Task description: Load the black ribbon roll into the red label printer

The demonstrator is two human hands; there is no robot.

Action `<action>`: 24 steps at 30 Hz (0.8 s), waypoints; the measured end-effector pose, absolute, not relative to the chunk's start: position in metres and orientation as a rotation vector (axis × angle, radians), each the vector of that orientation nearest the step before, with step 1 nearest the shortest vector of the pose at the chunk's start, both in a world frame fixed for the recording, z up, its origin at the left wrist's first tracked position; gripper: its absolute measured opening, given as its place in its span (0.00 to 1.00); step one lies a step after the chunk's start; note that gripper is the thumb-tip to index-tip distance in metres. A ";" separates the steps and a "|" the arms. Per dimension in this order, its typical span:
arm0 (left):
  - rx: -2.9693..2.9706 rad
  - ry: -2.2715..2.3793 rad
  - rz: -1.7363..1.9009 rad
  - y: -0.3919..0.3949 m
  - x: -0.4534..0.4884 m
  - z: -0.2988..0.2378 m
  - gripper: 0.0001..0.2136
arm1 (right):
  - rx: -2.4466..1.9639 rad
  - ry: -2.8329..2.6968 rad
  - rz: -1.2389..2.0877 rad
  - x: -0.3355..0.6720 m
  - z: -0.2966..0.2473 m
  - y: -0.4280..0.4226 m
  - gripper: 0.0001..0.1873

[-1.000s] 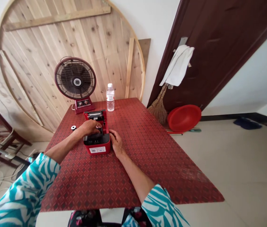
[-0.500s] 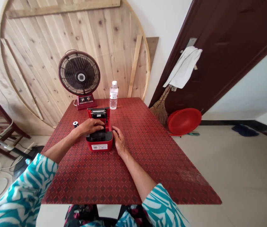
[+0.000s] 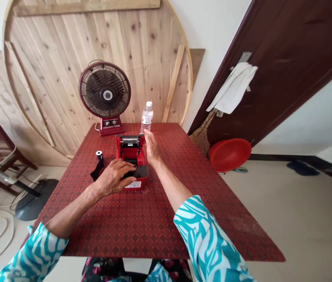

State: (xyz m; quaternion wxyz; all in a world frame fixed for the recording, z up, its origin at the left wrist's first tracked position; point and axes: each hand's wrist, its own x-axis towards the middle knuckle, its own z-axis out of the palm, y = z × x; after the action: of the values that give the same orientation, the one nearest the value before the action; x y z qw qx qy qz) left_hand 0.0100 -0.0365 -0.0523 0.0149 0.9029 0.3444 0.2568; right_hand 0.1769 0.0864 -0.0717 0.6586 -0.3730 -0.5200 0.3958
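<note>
A small red label printer [image 3: 132, 150] with its lid raised sits on the red patterned table [image 3: 160, 211]. My left hand [image 3: 113, 177] lies on the printer's front left part, fingers spread over it. My right hand [image 3: 152, 145] is stretched out open past the printer's right side, its fingertips close to a clear water bottle [image 3: 147, 116] standing behind. A small black roll [image 3: 99, 155] stands on the table left of the printer, with a dark strip below it.
A red table fan [image 3: 105, 96] stands at the table's far edge against a round wooden panel. A broom and a red basin [image 3: 230, 153] lie on the floor by the dark door at right. A wooden stool and cables sit at left.
My right hand left the printer's right side and reached forward toward the bottle. My left hand slid from the printer's middle to its front. The view shifted slightly.
</note>
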 end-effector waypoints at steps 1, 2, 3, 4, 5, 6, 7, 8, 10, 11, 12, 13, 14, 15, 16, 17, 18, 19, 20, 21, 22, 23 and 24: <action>2.828 1.078 0.794 -0.038 0.010 -0.053 0.14 | -0.837 -1.211 0.858 0.177 -0.072 0.082 0.23; 2.844 1.089 0.793 -0.039 0.010 -0.053 0.14 | -0.833 -1.245 0.824 0.178 -0.073 0.076 0.22; 2.859 1.101 0.797 -0.040 0.010 -0.053 0.14 | -0.829 -1.276 0.797 0.179 -0.074 0.069 0.22; 2.876 1.113 0.803 -0.042 0.010 -0.053 0.14 | -0.825 -1.302 0.775 0.181 -0.075 0.061 0.21; 2.896 1.124 0.815 -0.044 0.010 -0.053 0.15 | -0.819 -1.330 0.753 0.183 -0.076 0.053 0.21; 2.916 1.142 0.832 -0.045 0.009 -0.053 0.15 | -0.813 -1.359 0.729 0.185 -0.078 0.046 0.21; 2.934 1.166 0.855 -0.047 0.009 -0.053 0.15 | -0.805 -1.386 0.706 0.187 -0.080 0.038 0.20; 2.948 1.194 0.878 -0.048 0.008 -0.053 0.15 | -0.794 -1.411 0.693 0.189 -0.083 0.031 0.20; 2.966 1.244 0.917 -0.050 0.007 -0.054 0.15 | -0.766 -1.452 0.694 0.192 -0.090 0.019 0.20; 2.971 1.254 0.923 -0.050 0.006 -0.054 0.14 | -0.760 -1.467 0.699 0.193 -0.094 0.014 0.20; 2.973 1.254 0.923 -0.050 0.004 -0.055 0.15 | -0.757 -1.483 0.695 0.193 -0.097 0.010 0.19; 2.969 1.249 0.922 -0.049 0.002 -0.057 0.16 | -0.760 -1.503 0.685 0.194 -0.101 0.007 0.19; 2.950 1.257 0.927 -0.048 0.000 -0.058 0.17 | -0.764 -1.525 0.669 0.195 -0.104 0.005 0.20; 2.917 1.287 0.945 -0.047 -0.002 -0.059 0.20 | -0.767 -1.550 0.647 0.196 -0.107 0.004 0.20; 2.874 1.339 0.967 -0.046 -0.005 -0.061 0.22 | -0.770 -1.573 0.624 0.197 -0.109 0.003 0.20; 2.831 1.398 0.982 -0.045 -0.008 -0.062 0.24 | -0.773 -1.593 0.602 0.198 -0.111 0.002 0.20; 2.799 1.453 0.987 -0.045 -0.010 -0.064 0.25 | -0.775 -1.613 0.585 0.199 -0.113 0.002 0.20; 2.784 1.494 0.975 -0.045 -0.012 -0.065 0.24 | -0.776 -1.629 0.571 0.200 -0.114 0.001 0.21; 2.785 1.519 0.954 -0.045 -0.013 -0.066 0.23 | -0.776 -1.644 0.558 0.200 -0.116 0.001 0.21; 2.798 1.525 0.931 -0.046 -0.014 -0.067 0.22 | -0.772 -1.659 0.544 0.201 -0.117 0.000 0.21; 2.815 1.524 0.913 -0.047 -0.015 -0.068 0.22 | -0.764 -1.674 0.526 0.202 -0.118 0.000 0.21; 2.829 1.523 0.909 -0.048 -0.015 -0.069 0.22 | -0.753 -1.690 0.505 0.203 -0.119 -0.001 0.21; 2.840 1.525 0.913 -0.048 -0.015 -0.071 0.22 | -0.741 -1.706 0.484 0.204 -0.120 -0.001 0.21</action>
State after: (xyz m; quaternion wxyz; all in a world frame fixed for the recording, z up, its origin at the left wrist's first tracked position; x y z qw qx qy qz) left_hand -0.0155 -0.0481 -0.0705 -0.1041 0.8431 0.4526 0.2711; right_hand 0.2037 -0.0009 -0.1202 0.5729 -0.3161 -0.7275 0.2063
